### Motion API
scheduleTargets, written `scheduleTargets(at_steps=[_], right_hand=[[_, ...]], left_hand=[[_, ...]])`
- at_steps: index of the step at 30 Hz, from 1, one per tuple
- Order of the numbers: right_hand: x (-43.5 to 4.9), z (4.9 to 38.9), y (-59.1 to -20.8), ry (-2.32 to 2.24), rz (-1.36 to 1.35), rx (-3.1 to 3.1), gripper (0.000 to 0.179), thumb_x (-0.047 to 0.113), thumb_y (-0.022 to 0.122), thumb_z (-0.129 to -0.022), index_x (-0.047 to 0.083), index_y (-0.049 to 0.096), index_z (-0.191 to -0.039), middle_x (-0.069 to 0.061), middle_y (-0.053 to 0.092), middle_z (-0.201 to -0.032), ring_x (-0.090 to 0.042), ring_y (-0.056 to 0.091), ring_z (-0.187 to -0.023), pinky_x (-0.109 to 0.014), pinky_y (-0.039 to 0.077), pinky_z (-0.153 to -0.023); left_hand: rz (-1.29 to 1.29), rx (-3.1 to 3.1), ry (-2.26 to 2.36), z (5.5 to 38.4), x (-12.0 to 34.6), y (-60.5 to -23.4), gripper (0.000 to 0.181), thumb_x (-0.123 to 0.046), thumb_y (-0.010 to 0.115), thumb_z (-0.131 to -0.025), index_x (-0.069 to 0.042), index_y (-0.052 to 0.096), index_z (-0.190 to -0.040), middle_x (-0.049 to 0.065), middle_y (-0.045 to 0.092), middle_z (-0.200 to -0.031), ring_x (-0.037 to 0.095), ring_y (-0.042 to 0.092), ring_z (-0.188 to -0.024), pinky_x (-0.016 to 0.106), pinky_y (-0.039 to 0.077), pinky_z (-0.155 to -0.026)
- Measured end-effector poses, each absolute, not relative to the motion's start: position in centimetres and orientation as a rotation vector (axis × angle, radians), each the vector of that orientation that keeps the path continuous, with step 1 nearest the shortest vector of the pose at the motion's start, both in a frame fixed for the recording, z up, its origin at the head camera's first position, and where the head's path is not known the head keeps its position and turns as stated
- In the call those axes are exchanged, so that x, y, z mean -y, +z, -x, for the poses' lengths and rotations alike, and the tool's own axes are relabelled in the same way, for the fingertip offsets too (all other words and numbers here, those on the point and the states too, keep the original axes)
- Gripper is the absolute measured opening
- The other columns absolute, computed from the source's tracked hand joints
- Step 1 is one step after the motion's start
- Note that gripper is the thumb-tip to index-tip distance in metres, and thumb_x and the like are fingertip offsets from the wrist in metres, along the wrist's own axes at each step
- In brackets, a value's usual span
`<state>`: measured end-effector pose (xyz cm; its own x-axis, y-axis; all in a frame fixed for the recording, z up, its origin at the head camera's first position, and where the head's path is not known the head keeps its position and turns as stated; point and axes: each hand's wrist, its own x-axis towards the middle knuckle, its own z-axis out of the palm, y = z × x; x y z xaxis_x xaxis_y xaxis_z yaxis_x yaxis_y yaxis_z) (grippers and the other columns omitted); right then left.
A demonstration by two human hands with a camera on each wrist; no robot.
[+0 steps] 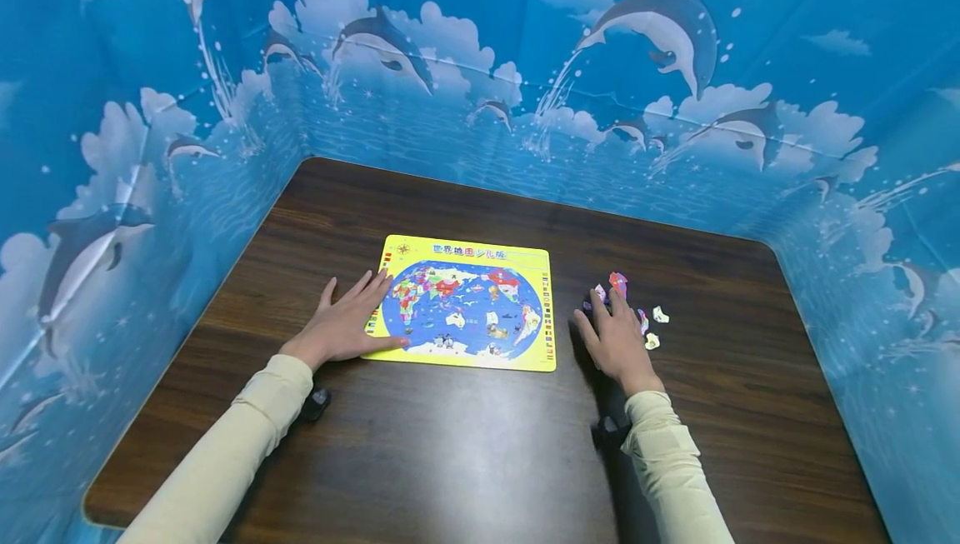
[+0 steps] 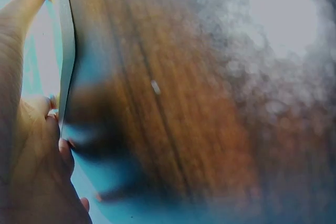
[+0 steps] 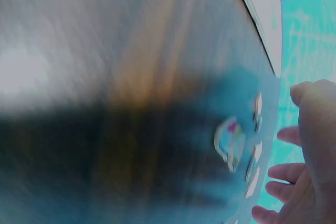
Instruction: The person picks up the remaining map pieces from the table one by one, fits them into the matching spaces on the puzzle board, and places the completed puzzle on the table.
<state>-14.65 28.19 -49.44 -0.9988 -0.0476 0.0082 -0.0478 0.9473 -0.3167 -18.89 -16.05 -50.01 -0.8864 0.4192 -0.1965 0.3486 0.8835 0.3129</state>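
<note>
Mid-frame, the left hand (image 1: 347, 323) is lying spread on the left side of the map board (image 1: 468, 298). Right of centre, the right hand (image 1: 613, 337), fingers apart, is hovering over loose pieces (image 1: 652, 341), seemingly choosing; picking one is calling for a pinch.
</note>
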Motion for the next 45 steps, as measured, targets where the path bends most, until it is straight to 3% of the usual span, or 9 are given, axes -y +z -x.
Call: scheduleTargets(at_steps=[9, 14, 34, 45], right_hand=[[-30.1, 15.9, -49.5, 0.405, -0.237, 2.933, 0.036, 0.021, 0.061, -0.096, 0.005, 0.063, -0.128, -0.033, 0.043, -0.138, -0.051, 0.048, -0.120, -0.061, 0.038, -0.100], [-30.5, 16.5, -49.6, 0.432, -0.291, 2.885, 0.027, 0.016, 0.069, -0.090, 0.005, 0.072, -0.115, -0.032, 0.051, -0.132, -0.050, 0.053, -0.113, -0.059, 0.042, -0.096], [-30.1, 18.1, -49.4, 0.637, -0.166, 2.899, 0.015, 0.014, 0.076, -0.085, 0.000, 0.072, -0.089, -0.024, 0.063, -0.114, -0.044, 0.054, -0.108, -0.056, 0.042, -0.094], [-29.4, 17.7, -48.8, 0.730, -0.007, 2.995, 0.017, 0.017, 0.070, -0.091, 0.001, 0.069, -0.096, -0.015, 0.067, -0.095, -0.035, 0.056, -0.094, -0.052, 0.045, -0.086]], left_hand=[[-0.597, -2.798, 0.381, 18.8, 16.1, -49.9, 0.113, -0.085, 0.050, -0.073, -0.017, 0.017, -0.157, 0.004, 0.011, -0.162, 0.028, 0.006, -0.149, 0.067, -0.008, -0.109], [-0.596, -2.800, 0.381, 19.0, 16.1, -49.7, 0.112, -0.084, 0.051, -0.073, -0.016, 0.017, -0.157, 0.005, 0.011, -0.162, 0.028, 0.007, -0.149, 0.067, -0.008, -0.109], [-0.612, -2.796, 0.409, 19.0, 16.2, -50.0, 0.111, -0.084, 0.050, -0.074, -0.017, 0.015, -0.157, 0.003, 0.009, -0.163, 0.028, 0.006, -0.149, 0.067, -0.007, -0.109], [-0.616, -2.776, 0.408, 18.9, 16.5, -50.0, 0.112, -0.086, 0.047, -0.074, -0.020, 0.010, -0.157, 0.000, 0.006, -0.163, 0.025, 0.002, -0.149, 0.067, -0.009, -0.109]])
